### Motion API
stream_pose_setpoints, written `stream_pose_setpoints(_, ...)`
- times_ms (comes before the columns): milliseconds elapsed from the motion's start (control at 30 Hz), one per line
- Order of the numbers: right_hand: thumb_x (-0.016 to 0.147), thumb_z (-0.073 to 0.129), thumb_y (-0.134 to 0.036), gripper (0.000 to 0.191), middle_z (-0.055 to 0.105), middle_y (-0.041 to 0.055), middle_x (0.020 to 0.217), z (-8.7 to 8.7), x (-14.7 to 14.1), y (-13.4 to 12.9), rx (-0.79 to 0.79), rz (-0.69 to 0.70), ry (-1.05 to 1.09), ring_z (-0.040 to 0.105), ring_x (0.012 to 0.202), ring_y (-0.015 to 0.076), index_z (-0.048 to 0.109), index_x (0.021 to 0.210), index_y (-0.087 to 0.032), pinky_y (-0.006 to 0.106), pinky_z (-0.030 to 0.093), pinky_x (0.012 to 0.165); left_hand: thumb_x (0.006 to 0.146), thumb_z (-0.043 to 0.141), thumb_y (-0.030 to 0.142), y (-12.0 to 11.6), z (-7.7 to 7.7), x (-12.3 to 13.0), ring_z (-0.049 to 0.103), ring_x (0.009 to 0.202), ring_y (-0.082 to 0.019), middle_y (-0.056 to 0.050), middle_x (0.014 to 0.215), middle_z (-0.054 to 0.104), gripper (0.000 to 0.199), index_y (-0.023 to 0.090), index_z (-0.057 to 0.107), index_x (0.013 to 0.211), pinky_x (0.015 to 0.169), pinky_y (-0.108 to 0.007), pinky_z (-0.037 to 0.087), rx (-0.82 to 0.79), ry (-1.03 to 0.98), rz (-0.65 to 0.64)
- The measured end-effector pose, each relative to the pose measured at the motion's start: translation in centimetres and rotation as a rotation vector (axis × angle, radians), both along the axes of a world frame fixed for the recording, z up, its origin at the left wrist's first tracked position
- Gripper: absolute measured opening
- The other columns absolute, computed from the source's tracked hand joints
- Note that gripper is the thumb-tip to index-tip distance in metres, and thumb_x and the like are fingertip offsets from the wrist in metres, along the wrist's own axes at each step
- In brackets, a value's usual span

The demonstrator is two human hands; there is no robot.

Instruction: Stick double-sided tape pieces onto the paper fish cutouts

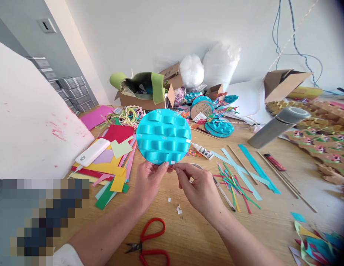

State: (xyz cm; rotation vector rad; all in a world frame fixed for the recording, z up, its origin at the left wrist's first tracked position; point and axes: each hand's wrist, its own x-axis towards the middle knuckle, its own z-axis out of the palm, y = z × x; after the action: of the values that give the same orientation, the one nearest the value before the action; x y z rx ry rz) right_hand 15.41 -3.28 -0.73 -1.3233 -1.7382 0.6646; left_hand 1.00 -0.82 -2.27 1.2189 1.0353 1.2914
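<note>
Loops (173, 132) could be crushed if the disc (164, 148) is squeezed by the left hand's (149, 181) clamped fingers; the right hand's (198, 184) are pinched together.

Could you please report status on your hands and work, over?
Left hand holding round turquoise disc with raised loops. Right hand at its lower edge. Red-handled metal scissors lie clear.

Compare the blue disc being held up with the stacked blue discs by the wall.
The held disc is a single piece, while the stacked discs lie one on another. The held disc is gripped at its lower edge by the left hand, face to the camera; the stacked discs rest on the table. Both are blue and round, with raised loops.
</note>
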Motion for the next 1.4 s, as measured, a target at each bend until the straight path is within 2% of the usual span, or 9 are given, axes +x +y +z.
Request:
stream_pose_setpoints(333,0.094,0.046,-0.026,0.026,0.057,-0.0029,0.055,0.2,-0.3,0.1,-0.009,0.009,0.068,0.052,0.049,0.0092,0.07,0.094,-0.017,0.019,0.039,0.049,0.074,0.072,0.024,0.3,0.6,0.5,0.071,0.074,-0.019,-0.004,0.077,0.076,0.01,0.016,0.073,0.08,0.072,-0.032,0.058,-0.174,-0.339,-0.044)
stream_pose_setpoints(500,0.093,0.047,-0.026,0.026,0.056,-0.0029,0.054,0.1,-0.2,0.1,-0.015,0.009,0.056,0.051,0.048,0.0092,0.071,0.094,-0.017,0.019,0.037,0.047,0.076,0.071,0.025,0.2,0.5,0.5,0.071,0.078,-0.02,-0.005,0.08,0.076,0.013,0.015,0.073,0.084,0.075,-0.034,0.058,-0.148,-0.311,-0.041)
stream_pose_setpoints(667,0.092,0.046,-0.024,0.026,0.058,-0.0019,0.054,0.2,0.0,0.1,-0.029,0.014,0.037,0.051,0.047,0.0099,0.072,0.095,-0.017,0.019,0.036,0.045,0.079,0.069,0.031,0.1,-0.1,0.3,0.072,0.079,-0.022,-0.007,0.085,0.076,0.021,0.015,0.074,0.091,0.074,-0.033,0.057,-0.093,-0.169,-0.01)
stream_pose_setpoints(833,0.092,0.047,-0.023,0.025,0.059,-0.002,0.054,0.2,-0.2,0.0,-0.017,0.007,0.039,0.053,0.047,0.0101,0.071,0.094,-0.018,0.019,0.037,0.046,0.081,0.067,0.034,0.0,-0.3,0.3,0.072,0.081,-0.023,-0.007,0.085,0.076,0.023,0.015,0.074,0.091,0.074,-0.032,0.056,-0.04,-0.064,0.009)
stream_pose_setpoints(1133,0.094,0.046,-0.026,0.024,0.058,-0.0027,0.054,-0.8,-1.2,-0.2,0.032,-0.065,0.098,0.054,0.05,0.0106,0.068,0.091,-0.017,0.019,0.041,0.051,0.076,0.071,0.025,-0.2,0.5,0.8,0.071,0.076,-0.02,-0.003,0.078,0.076,0.01,0.016,0.072,0.081,0.075,-0.034,0.058,-0.158,-0.36,-0.018)
stream_pose_setpoints(1400,0.094,0.045,-0.028,0.024,0.057,-0.0032,0.054,-0.9,-1.1,0.1,0.019,-0.065,0.125,0.053,0.049,0.0099,0.067,0.091,-0.017,0.02,0.04,0.051,0.072,0.073,0.024,-0.2,0.8,0.9,0.071,0.074,-0.019,-0.003,0.077,0.075,0.01,0.016,0.071,0.077,0.075,-0.033,0.058,-0.206,-0.412,-0.02)
